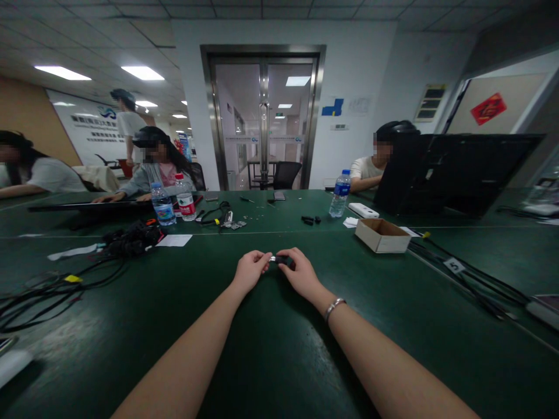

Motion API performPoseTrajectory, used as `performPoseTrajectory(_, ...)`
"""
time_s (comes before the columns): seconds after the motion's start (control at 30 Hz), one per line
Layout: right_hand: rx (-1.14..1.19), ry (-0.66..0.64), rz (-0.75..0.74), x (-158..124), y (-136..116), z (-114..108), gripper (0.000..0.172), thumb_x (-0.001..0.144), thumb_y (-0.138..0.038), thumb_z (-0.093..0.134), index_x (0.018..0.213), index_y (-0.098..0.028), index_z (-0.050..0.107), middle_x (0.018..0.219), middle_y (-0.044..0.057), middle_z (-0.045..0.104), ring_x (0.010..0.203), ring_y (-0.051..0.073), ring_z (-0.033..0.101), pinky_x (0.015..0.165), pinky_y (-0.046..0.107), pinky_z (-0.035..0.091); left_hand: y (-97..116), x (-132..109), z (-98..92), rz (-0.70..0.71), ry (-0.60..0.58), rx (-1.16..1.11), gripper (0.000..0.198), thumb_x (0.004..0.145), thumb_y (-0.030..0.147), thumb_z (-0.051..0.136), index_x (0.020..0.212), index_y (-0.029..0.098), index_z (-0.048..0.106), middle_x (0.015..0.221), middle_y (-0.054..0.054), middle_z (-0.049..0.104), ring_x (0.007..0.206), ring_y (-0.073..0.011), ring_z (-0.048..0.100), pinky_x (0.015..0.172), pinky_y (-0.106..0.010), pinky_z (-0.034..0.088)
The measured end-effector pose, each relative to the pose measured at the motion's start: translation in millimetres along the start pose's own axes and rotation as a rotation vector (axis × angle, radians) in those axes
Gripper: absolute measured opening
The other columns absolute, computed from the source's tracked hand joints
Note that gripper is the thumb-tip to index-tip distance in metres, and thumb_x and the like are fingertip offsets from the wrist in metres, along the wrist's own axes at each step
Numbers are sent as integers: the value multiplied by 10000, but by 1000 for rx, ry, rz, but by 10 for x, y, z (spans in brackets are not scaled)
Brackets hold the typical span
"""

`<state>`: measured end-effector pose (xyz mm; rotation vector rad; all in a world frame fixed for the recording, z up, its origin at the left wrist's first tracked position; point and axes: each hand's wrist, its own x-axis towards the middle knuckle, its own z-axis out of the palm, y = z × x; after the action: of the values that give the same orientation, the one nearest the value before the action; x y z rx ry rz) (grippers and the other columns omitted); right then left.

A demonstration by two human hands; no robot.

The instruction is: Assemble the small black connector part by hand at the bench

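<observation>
Green, slightly glossy material covers the surface [271, 355], and both of the person's forearms reach out over it from the near edge to meet around the middle. The left hand [250, 271] and the right hand [302, 273] close in on a small black piece [283, 259], each pinching one end between fingertips and thumb. A short silvery part shows at the piece's left end, next to the left fingertips. The piece sits just above the surface, between the two hands. The hands' lower edges appear to rest on the surface, which likely steadies so small a thing. What exactly the piece is cannot be told at this size. A metal bracelet [334, 306] circles the right wrist.

To the far right, an open cardboard box [382, 235] stands near the hands, its mouth turned upward, with cables running past it. To the far left lie a bundle of black cables [131, 238] and a white slip of paper [174, 240]. Further off stand water bottles [163, 205], a few more small black parts [309, 220] and a dark screen [454, 171], behind which another person sits. Other people sit along the far left side.
</observation>
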<state>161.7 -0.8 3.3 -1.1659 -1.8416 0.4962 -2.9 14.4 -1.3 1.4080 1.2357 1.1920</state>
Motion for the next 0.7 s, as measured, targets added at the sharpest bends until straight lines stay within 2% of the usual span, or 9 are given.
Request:
performPoseTrajectory(0.23,26,-17,-34,-2,2,-1,258,757,-85,574,981,-205,622,988,23,550,835,139,540,699,263,454,27,-34,-28,14,34,233,497,732,646,512,622,167,579,535,6,555,488,-122,493,514,-236,364)
performPoseTrajectory(0.4,36,-27,-65,-10,11,10,269,757,-78,571,987,-209,622,977,19,545,775,124,534,658,248,448,15,-39,-48,47,66,315,545,752,675,456,552,176,546,489,12,524,451,-121,472,505,-243,341)
performPoseTrajectory(0.57,33,-29,-45,-15,-47,-10,260,757,-79,577,979,-204,629,979,23,548,743,120,524,656,253,451,-3,-48,-39,71,79,284,513,759,657,470,601,178,561,523,12,544,488,-123,501,509,-235,362)
performPoseTrajectory(0.7,30,-19,-33,-16,-63,-14,238,764,-103,584,979,-198,628,963,28,553,762,129,534,667,262,458,17,-62,-26,59,67,152,436,735,602,552,681,170,579,580,6,565,536,-121,523,500,-218,388)
